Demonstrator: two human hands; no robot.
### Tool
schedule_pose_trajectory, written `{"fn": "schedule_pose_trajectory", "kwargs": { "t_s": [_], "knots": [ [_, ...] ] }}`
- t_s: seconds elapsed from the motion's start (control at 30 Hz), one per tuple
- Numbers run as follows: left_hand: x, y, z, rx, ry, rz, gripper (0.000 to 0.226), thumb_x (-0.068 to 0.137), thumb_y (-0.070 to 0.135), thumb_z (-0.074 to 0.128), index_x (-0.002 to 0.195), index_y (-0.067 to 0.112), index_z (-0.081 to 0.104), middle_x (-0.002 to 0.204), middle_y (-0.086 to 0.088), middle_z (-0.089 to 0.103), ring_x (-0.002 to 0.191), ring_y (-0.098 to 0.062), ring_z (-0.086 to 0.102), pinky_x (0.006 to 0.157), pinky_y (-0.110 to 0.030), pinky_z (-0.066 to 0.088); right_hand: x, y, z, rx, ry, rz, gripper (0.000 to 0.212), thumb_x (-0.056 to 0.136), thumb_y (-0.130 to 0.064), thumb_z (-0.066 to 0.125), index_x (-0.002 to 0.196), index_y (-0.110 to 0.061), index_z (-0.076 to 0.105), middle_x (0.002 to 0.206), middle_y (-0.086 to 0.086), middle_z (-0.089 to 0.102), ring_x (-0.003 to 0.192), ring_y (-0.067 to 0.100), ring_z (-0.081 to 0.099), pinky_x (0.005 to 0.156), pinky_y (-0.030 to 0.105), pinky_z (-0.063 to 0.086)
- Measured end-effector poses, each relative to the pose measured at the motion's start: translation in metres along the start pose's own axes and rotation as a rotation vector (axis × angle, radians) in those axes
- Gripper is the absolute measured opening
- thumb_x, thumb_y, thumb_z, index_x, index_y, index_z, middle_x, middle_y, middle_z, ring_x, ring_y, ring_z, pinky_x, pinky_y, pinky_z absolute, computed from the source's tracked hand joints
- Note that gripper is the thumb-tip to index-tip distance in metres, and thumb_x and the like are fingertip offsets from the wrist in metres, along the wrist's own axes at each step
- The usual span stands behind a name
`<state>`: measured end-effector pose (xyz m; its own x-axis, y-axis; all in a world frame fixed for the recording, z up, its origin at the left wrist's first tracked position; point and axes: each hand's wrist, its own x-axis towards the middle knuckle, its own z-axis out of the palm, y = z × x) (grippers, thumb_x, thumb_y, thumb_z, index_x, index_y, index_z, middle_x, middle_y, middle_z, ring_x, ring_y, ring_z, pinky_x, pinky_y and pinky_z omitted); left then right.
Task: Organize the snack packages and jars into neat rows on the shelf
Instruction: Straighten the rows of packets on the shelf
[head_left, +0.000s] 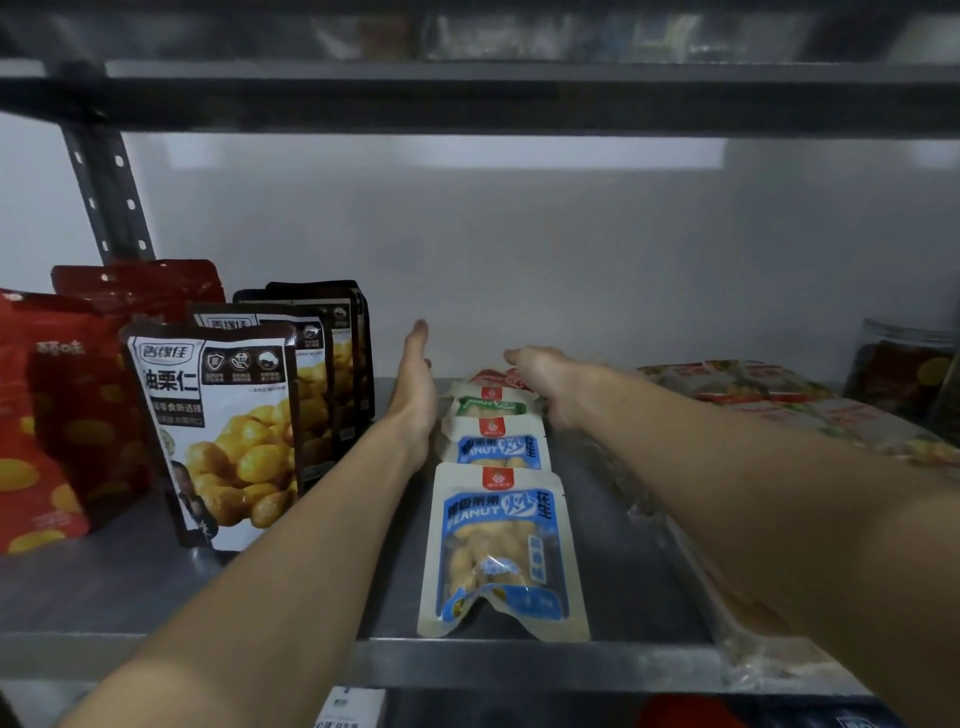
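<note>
Blue-and-white peanut packs (501, 551) lie flat in single file, front to back, mid shelf (104, 597). Left grip (413, 384) open, on edge along row's left side. Right grip (550, 379) open too, palm down by far packs, holding nothing. Risks imo: squeeze too hard and slick overlapped packs ride up or skew. Left forearm just beside standing chestnut pouches (223, 431), one nudge = dominoes. Front pack sits at shelf lip, could slide off.
</note>
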<state>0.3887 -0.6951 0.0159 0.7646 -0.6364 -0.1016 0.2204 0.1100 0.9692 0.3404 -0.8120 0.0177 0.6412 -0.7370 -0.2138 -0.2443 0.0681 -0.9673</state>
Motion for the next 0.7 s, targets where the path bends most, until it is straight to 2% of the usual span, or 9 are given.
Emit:
{"fn": "schedule_pose_trajectory", "kwargs": {
  "t_s": [0.1, 0.2, 0.27, 0.33, 0.37, 0.43, 0.53, 0.6, 0.7],
  "knots": [
    [0.012, -0.004, 0.0, -0.016, -0.002, 0.007, 0.076, 0.093, 0.064, 0.03, 0.149, 0.012, 0.03, 0.15, -0.013, 0.038, 0.077, -0.014, 0.048, 0.061, -0.027, 0.039, 0.012, 0.001, 0.001, 0.021, -0.006, 0.012, 0.024, 0.104, -0.026, 0.042, 0.094, -0.006, 0.05, 0.078, 0.011, 0.061, 0.06, 0.023, 0.06, 0.063, 0.034, 0.054],
    [0.021, -0.007, -0.001, 0.001, -0.003, 0.006, 0.077, 0.094, 0.064, 0.03, 0.149, 0.011, 0.03, 0.142, -0.014, 0.047, 0.064, -0.01, 0.05, 0.055, -0.026, 0.043, 0.019, 0.0, 0.001, 0.055, -0.015, 0.009, 0.023, 0.104, -0.026, 0.042, 0.094, -0.006, 0.049, 0.085, 0.013, 0.062, 0.066, 0.024, 0.062, 0.078, 0.04, 0.057],
    [0.022, -0.008, -0.003, 0.045, -0.003, 0.01, 0.075, 0.095, 0.062, 0.029, 0.148, 0.009, 0.031, 0.11, -0.014, 0.067, 0.047, -0.011, 0.057, 0.038, -0.019, 0.044, 0.022, 0.0, 0.002, 0.071, -0.021, 0.005, 0.022, 0.104, -0.025, 0.043, 0.093, -0.007, 0.047, 0.087, 0.014, 0.061, 0.066, 0.024, 0.062, 0.082, 0.042, 0.056],
    [0.021, -0.008, -0.005, 0.097, -0.037, 0.03, 0.067, 0.097, 0.06, 0.026, 0.137, 0.01, 0.044, 0.051, -0.005, 0.065, 0.029, -0.005, 0.054, 0.024, -0.014, 0.034, 0.023, -0.001, 0.003, 0.077, -0.03, 0.01, 0.02, 0.103, -0.025, 0.043, 0.097, -0.006, 0.047, 0.088, 0.015, 0.061, 0.065, 0.024, 0.061, 0.081, 0.042, 0.056],
    [0.022, -0.009, -0.005, 0.123, -0.058, 0.039, 0.06, 0.097, 0.06, 0.025, 0.118, 0.012, 0.054, 0.035, 0.002, 0.057, 0.026, -0.002, 0.051, 0.023, -0.013, 0.032, 0.024, -0.001, 0.004, 0.076, -0.034, 0.01, 0.02, 0.103, -0.025, 0.043, 0.101, -0.005, 0.048, 0.087, 0.015, 0.061, 0.065, 0.024, 0.061, 0.08, 0.042, 0.056],
    [0.021, -0.01, -0.004, 0.178, -0.083, 0.057, 0.055, 0.097, 0.06, 0.023, 0.077, 0.016, 0.048, 0.027, 0.008, 0.049, 0.024, 0.0, 0.049, 0.024, -0.012, 0.033, 0.025, -0.002, 0.004, 0.067, -0.037, 0.013, 0.023, 0.103, -0.026, 0.044, 0.109, -0.005, 0.049, 0.085, 0.014, 0.062, 0.065, 0.024, 0.061, 0.078, 0.042, 0.057],
    [0.025, -0.012, -0.002, 0.244, -0.06, 0.083, 0.054, 0.097, 0.061, 0.02, 0.066, 0.02, 0.038, 0.027, 0.011, 0.047, 0.025, 0.002, 0.049, 0.042, -0.018, 0.045, 0.023, -0.002, 0.005, 0.069, -0.039, 0.008, 0.021, 0.103, -0.025, 0.044, 0.117, -0.009, 0.049, 0.085, 0.014, 0.062, 0.063, 0.024, 0.061, 0.067, 0.037, 0.056],
    [0.028, -0.015, -0.004, 0.268, -0.045, 0.102, 0.056, 0.096, 0.063, 0.019, 0.065, 0.021, 0.038, 0.028, 0.013, 0.048, 0.028, 0.003, 0.051, 0.054, -0.024, 0.038, 0.021, -0.002, 0.004, 0.063, -0.041, 0.004, 0.026, 0.103, -0.024, 0.043, 0.126, -0.011, 0.049, 0.088, 0.014, 0.062, 0.064, 0.023, 0.061, 0.064, 0.035, 0.056],
    [0.035, -0.018, -0.007, 0.279, -0.029, 0.135, 0.058, 0.094, 0.067, 0.018, 0.065, 0.022, 0.04, 0.03, 0.013, 0.051, 0.052, -0.009, 0.06, 0.068, -0.03, 0.041, 0.021, -0.002, 0.003, 0.06, -0.035, -0.001, 0.033, 0.103, -0.024, 0.043, 0.134, -0.012, 0.046, 0.09, 0.015, 0.062, 0.065, 0.023, 0.061, 0.062, 0.035, 0.055]
  ]
}}
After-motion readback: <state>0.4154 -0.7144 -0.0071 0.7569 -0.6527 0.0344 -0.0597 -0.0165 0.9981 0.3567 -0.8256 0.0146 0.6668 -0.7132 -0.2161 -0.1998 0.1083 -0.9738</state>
